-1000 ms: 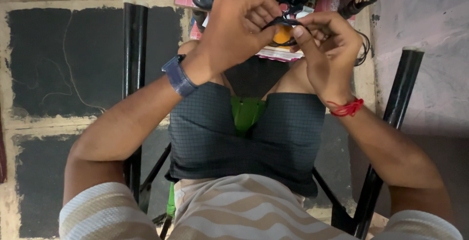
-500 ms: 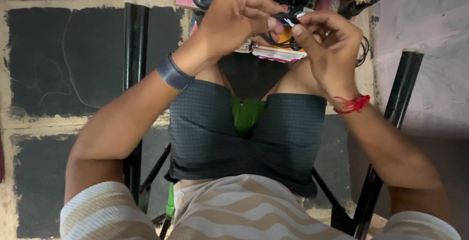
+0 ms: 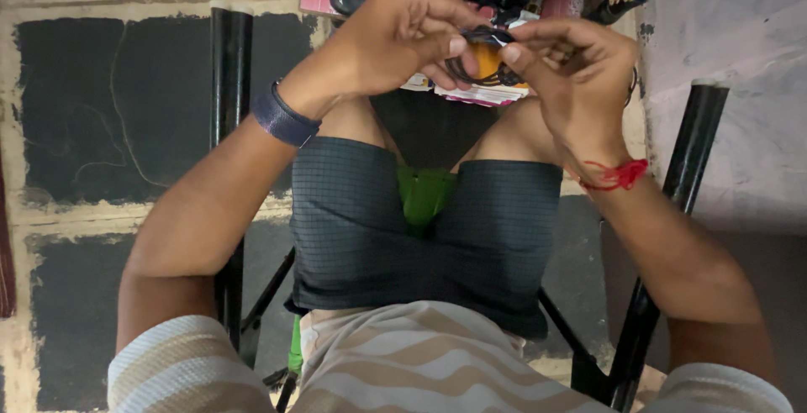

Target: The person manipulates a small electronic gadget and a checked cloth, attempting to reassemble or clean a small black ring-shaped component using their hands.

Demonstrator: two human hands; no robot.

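Observation:
My left hand and my right hand meet above my knees, both pinching one small dark object with an orange part. Its fingertips pinch the object's left end; the right thumb and forefinger grip the right end. My fingers hide most of the object, so its exact shape is unclear. A dark blue band circles my left wrist and a red thread my right wrist. I sit in dark checked shorts on a green seat.
Black chair armrests stand at the left and right. A pile of dark gear, cloth and printed packets lies on the floor beyond my knees. The floor is dark slabs with pale joints.
Both hands stayed together on the small object and drifted slightly; the fingers shifted their grip on it. The arms and legs kept their place.

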